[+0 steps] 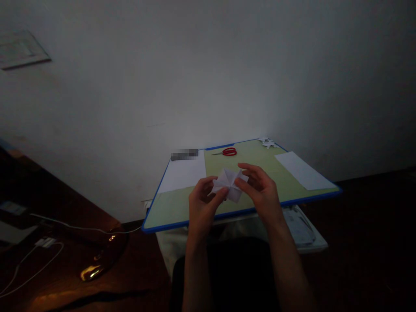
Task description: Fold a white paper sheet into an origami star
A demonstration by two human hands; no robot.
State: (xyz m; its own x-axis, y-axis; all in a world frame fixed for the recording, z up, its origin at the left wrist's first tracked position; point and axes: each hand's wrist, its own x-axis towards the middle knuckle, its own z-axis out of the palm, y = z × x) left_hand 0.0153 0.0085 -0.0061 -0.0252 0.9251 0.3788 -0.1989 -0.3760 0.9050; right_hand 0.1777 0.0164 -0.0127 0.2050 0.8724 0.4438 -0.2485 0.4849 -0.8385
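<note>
A small folded white paper (231,177), with creases meeting at its middle and several pointed flaps, is held above the near part of the table. My left hand (204,201) grips its left side, the thumb pressed on the front near the centre. On the right side, my right hand (260,186) pinches it with the thumb on a flap, while the index finger is raised off the top. The backs of the paper and the fingers behind it are hidden.
On the blue-edged green tabletop (175,212) lie red-handled scissors (229,151), a white sheet (185,173) under a blurred-out object (184,154), another white sheet (302,171) and folded white paper pieces (268,143). A drawer (302,229) juts out below. A wall stands behind.
</note>
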